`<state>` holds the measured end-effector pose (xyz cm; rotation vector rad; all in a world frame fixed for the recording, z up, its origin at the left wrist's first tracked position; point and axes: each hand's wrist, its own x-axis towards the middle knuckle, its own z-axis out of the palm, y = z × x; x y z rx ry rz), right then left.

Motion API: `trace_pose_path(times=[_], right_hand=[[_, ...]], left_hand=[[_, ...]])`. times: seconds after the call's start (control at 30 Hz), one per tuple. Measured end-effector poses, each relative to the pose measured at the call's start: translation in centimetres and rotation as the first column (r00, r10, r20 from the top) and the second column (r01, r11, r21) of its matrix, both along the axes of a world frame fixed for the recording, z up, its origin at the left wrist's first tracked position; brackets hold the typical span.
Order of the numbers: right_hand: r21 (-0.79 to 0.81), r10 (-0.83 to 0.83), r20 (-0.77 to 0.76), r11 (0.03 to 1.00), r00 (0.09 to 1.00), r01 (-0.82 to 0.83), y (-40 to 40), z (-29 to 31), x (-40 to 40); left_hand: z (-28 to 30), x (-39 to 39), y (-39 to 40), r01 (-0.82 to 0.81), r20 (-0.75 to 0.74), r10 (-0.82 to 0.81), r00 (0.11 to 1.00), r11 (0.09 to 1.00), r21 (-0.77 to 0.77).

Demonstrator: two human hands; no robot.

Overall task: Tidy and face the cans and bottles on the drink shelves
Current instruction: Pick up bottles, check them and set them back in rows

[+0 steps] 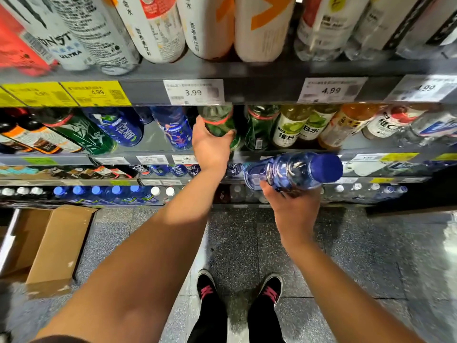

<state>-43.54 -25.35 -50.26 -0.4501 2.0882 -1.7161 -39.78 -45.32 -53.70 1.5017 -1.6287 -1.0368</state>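
Two bottles are held at once: a green bottle [218, 122] on the second shelf [158, 142] is grasped by the left hand [210, 144], seemingly being faced, while a blue bottle [294, 172] (off the shelf) is gripped by the right hand [294, 206], probably needing a slot next.

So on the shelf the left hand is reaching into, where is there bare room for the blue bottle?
Bare shelf shows between the dark blue bottle and the blue printed bottle. The left hand grips a green bottle. Rightward it is crowded: green bottle, lime-label bottles and amber bottle stand tight. The right hand holds the blue bottle.
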Motion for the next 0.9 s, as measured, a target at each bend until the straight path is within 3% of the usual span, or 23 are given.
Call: trace_pose_path(times=[0.17,0.27,0.37,0.43,0.63,0.9], right_hand=[[0.018,0.024,-0.071,1.0,0.997,-0.023,-0.8,0.1,0.1],[0.017,0.044,-0.073,0.999,0.996,-0.043,-1.3,0.1,0.4],[0.008,0.073,-0.102,0.997,0.992,-0.073,-2.1,0.2,1.6],[-0.004,0.088,-0.102,0.996,0.991,-0.089,-2.9,0.2,2.9],[0.034,0.192,-0.126,0.981,0.973,-0.189,-7.9,-0.7,7.6],[0.097,0.315,-0.202,0.949,0.927,-0.301,-16.9,-0.7,13.7]], left_hand=[[-0.8,-0.6,-0.5,0.111,-0.05,-0.11,0.993,0.994,0.021],[-2.2,-0.1,-1.3,0.189,-0.217,-0.168,0.962,0.979,0.08],[0.0,2.2,-1.1,0.239,-0.339,-0.177,0.924,0.959,0.153],[0.5,4.7,-1.4,0.187,-0.355,-0.113,0.928,0.965,0.184],[0.7,14.1,-3.2,-0.084,-0.277,0.095,0.956,0.995,0.051],[0.6,21.5,-9.1,-0.184,-0.172,0.169,0.97,0.98,-0.073]])
